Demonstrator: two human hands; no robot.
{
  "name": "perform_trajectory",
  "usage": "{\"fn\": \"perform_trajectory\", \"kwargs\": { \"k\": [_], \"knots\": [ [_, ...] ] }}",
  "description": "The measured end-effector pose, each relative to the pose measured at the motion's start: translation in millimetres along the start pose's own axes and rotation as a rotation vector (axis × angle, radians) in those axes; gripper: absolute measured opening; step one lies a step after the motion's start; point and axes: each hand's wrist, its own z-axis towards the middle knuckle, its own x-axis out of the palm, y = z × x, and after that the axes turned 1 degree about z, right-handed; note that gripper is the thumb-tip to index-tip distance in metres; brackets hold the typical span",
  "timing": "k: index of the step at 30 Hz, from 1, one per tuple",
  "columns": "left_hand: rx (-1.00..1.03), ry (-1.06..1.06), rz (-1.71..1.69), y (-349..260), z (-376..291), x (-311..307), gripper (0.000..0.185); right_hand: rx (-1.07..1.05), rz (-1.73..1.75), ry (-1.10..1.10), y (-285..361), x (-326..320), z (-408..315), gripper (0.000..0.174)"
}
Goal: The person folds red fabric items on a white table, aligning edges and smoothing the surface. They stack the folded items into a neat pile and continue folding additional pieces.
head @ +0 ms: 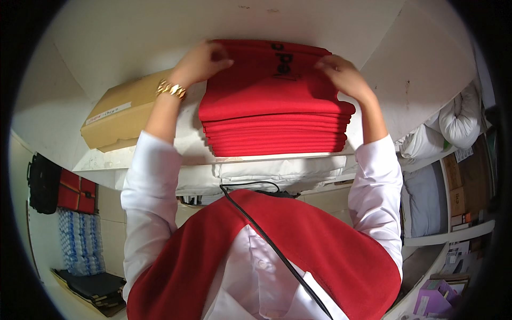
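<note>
A neat stack of folded red cloth items (272, 132) stands on a white shelf (188, 140) in front of me. The top piece bears black printed lettering and lies flat. My left hand (202, 62), slightly blurred, is at the stack's far left corner, thumb and fingers apart, with nothing visible between them. Over the right side of the top piece is my right hand (342, 74), fingers curled with the tips at the cloth; whether they pinch it is unclear.
A cardboard box (124, 108) with a written label sits left of the stack. White folded linens (280, 170) lie on a level below. Rolled white bedding (460, 116) fills a right-hand shelf. Packs of water bottles (80, 240) and red-and-black bags (78, 192) stand at lower left.
</note>
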Motion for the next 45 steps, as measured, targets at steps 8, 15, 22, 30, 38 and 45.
{"fn": "perform_trajectory", "kwargs": {
  "k": [8,15,22,30,38,45],
  "knots": [
    [0.061,-0.325,0.228,17,61,69,0.032,0.131,-0.282,0.407,53,49,-44,0.06],
    [-0.141,-0.162,0.139,11,72,68,0.024,0.199,-0.385,0.362,57,73,-77,0.057],
    [0.257,0.167,-0.223,-21,31,11,0.046,0.245,-0.217,0.369,49,46,-47,0.059],
    [-0.061,0.476,0.162,-76,-48,41,0.084,0.384,-0.468,0.363,20,66,-26,0.063],
    [-0.204,0.009,-0.024,-32,-38,52,0.079,0.404,-0.533,-0.168,-2,65,-32,0.072],
    [-0.393,-0.054,-0.156,-16,-37,40,0.067,0.616,-0.293,-0.081,-14,31,-9,0.089]
  ]
}}
